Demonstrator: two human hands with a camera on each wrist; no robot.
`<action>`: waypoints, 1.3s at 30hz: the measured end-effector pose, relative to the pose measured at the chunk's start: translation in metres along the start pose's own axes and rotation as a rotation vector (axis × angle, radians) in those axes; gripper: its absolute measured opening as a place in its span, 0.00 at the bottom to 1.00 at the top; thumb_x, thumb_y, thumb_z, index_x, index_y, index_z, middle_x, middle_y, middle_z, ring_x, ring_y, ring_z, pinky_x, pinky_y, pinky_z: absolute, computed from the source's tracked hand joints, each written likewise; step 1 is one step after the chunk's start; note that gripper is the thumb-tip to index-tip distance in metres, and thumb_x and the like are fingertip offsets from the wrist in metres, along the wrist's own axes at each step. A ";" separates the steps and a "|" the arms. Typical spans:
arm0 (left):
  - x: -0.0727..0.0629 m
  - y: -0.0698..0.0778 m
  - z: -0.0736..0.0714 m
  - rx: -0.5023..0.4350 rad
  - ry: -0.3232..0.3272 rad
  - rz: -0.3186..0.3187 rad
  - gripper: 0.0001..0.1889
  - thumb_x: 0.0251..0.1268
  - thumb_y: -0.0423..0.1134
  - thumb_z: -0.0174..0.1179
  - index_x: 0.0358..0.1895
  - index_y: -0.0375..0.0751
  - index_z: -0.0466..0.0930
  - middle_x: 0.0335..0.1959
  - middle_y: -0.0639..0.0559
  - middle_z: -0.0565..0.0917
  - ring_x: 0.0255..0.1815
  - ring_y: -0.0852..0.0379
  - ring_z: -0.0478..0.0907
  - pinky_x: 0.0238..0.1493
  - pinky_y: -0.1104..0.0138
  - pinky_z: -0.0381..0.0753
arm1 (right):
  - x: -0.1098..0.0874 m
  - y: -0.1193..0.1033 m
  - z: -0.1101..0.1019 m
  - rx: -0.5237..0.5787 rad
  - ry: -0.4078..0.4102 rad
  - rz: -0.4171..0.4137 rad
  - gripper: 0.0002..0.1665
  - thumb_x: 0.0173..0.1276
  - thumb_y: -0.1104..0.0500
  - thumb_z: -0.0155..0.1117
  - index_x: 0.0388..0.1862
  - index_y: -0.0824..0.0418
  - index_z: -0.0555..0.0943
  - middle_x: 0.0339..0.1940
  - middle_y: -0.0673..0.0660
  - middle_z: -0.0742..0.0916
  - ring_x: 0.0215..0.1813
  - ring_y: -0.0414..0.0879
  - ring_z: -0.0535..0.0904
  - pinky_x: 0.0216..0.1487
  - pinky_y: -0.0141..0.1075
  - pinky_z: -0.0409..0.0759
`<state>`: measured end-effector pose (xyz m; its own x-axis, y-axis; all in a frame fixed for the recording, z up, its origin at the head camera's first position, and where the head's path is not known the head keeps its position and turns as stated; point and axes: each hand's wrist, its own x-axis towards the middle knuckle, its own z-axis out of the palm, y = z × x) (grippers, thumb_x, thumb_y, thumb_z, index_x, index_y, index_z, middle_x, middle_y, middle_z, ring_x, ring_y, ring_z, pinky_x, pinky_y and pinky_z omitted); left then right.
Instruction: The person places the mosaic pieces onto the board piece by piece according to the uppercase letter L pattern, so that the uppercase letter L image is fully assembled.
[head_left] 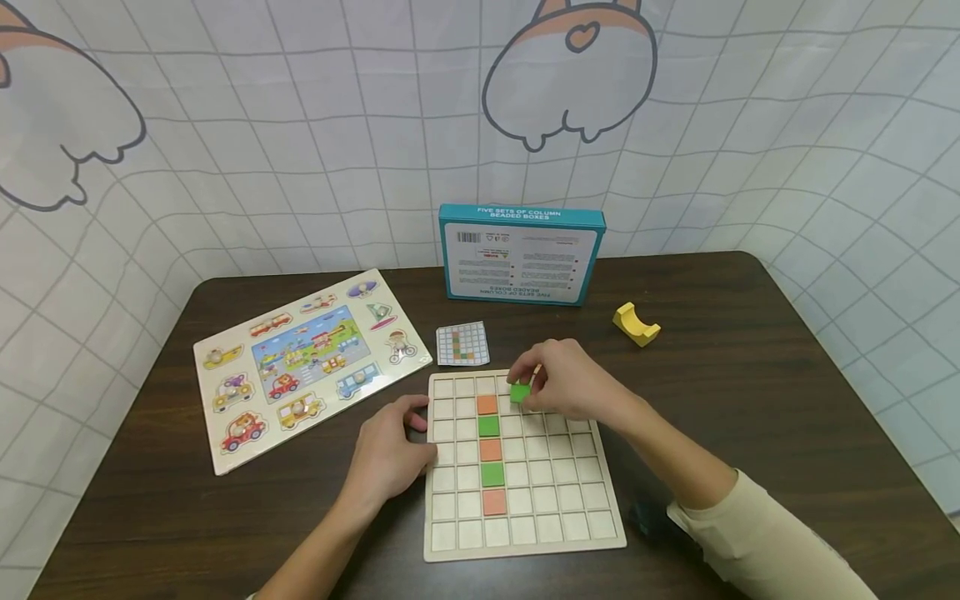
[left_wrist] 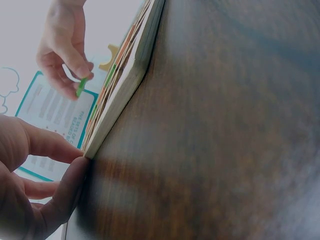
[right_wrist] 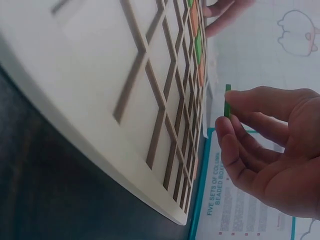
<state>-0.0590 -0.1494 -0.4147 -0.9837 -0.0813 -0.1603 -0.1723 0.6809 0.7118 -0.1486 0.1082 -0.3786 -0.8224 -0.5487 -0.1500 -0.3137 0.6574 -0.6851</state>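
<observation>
My right hand (head_left: 566, 379) pinches a small green square tile (head_left: 519, 392) between thumb and fingertips. In the right wrist view the tile (right_wrist: 227, 101) is seen edge-on, held above the surface of a pale wooden grid board (head_left: 551, 527). Orange and green tiles alternate down one column of the board, such as a green tile (head_left: 492, 474) and an orange tile (head_left: 493, 502). My left hand (head_left: 390, 450) lies on the table at the board's left edge. In the left wrist view its thumb and finger (left_wrist: 55, 145) touch that edge.
Behind the board lies a small pattern card (head_left: 462, 344). A blue-edged box (head_left: 521, 258) stands at the back by the curtain. On the left is a picture puzzle board (head_left: 307, 358) with vehicle pieces, and at the right a yellow curved block (head_left: 636, 325).
</observation>
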 end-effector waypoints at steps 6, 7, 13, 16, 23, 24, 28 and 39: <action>0.001 -0.001 0.001 0.003 0.007 -0.008 0.35 0.43 0.28 0.66 0.64 0.41 0.81 0.40 0.51 0.84 0.31 0.58 0.76 0.32 0.67 0.74 | -0.006 -0.002 0.004 0.002 -0.002 0.002 0.14 0.58 0.67 0.77 0.43 0.58 0.90 0.40 0.51 0.89 0.35 0.45 0.82 0.36 0.35 0.82; 0.001 -0.001 0.001 0.002 0.008 -0.011 0.34 0.43 0.28 0.66 0.64 0.41 0.81 0.40 0.51 0.84 0.31 0.58 0.76 0.32 0.67 0.75 | -0.007 -0.003 0.004 0.001 -0.002 0.002 0.14 0.58 0.67 0.77 0.43 0.58 0.90 0.39 0.51 0.89 0.34 0.44 0.81 0.36 0.35 0.82; 0.001 -0.002 0.001 -0.003 0.006 -0.015 0.35 0.43 0.28 0.66 0.64 0.41 0.81 0.40 0.51 0.84 0.30 0.58 0.77 0.31 0.66 0.76 | -0.015 -0.005 0.009 -0.011 -0.004 -0.022 0.14 0.57 0.67 0.76 0.43 0.58 0.91 0.37 0.49 0.89 0.33 0.42 0.81 0.36 0.35 0.81; 0.001 -0.003 0.002 -0.004 0.000 -0.015 0.35 0.43 0.28 0.67 0.64 0.41 0.81 0.40 0.51 0.84 0.29 0.59 0.77 0.31 0.66 0.76 | -0.019 -0.006 0.010 -0.001 -0.008 -0.014 0.14 0.57 0.67 0.77 0.43 0.58 0.91 0.37 0.49 0.89 0.33 0.41 0.81 0.36 0.34 0.81; 0.002 -0.002 0.002 0.001 -0.001 -0.014 0.35 0.44 0.28 0.67 0.64 0.41 0.81 0.40 0.51 0.84 0.29 0.59 0.77 0.31 0.66 0.76 | -0.029 -0.008 0.012 0.010 -0.006 0.017 0.15 0.58 0.67 0.78 0.44 0.58 0.90 0.36 0.49 0.88 0.32 0.40 0.80 0.35 0.34 0.81; 0.002 -0.002 0.001 0.001 0.000 -0.014 0.35 0.44 0.28 0.67 0.64 0.42 0.81 0.40 0.51 0.84 0.29 0.59 0.77 0.31 0.66 0.76 | -0.030 -0.008 0.013 0.005 -0.006 0.011 0.15 0.58 0.67 0.77 0.44 0.57 0.90 0.37 0.49 0.88 0.32 0.40 0.80 0.35 0.34 0.81; 0.001 -0.001 0.000 0.000 -0.001 -0.011 0.34 0.44 0.28 0.67 0.64 0.41 0.81 0.40 0.51 0.84 0.29 0.59 0.77 0.30 0.66 0.75 | -0.035 -0.010 0.015 -0.001 -0.017 -0.021 0.15 0.57 0.68 0.76 0.43 0.57 0.90 0.37 0.48 0.88 0.32 0.39 0.80 0.36 0.33 0.80; 0.001 0.000 0.000 0.011 -0.005 -0.006 0.34 0.44 0.28 0.66 0.64 0.41 0.81 0.40 0.51 0.85 0.33 0.57 0.76 0.33 0.66 0.74 | -0.046 -0.015 0.023 0.010 -0.061 -0.044 0.15 0.56 0.67 0.77 0.43 0.57 0.90 0.34 0.47 0.87 0.31 0.39 0.79 0.35 0.32 0.80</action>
<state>-0.0598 -0.1498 -0.4145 -0.9825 -0.0817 -0.1677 -0.1773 0.6882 0.7036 -0.0950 0.1118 -0.3781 -0.7775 -0.6077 -0.1620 -0.3441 0.6266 -0.6993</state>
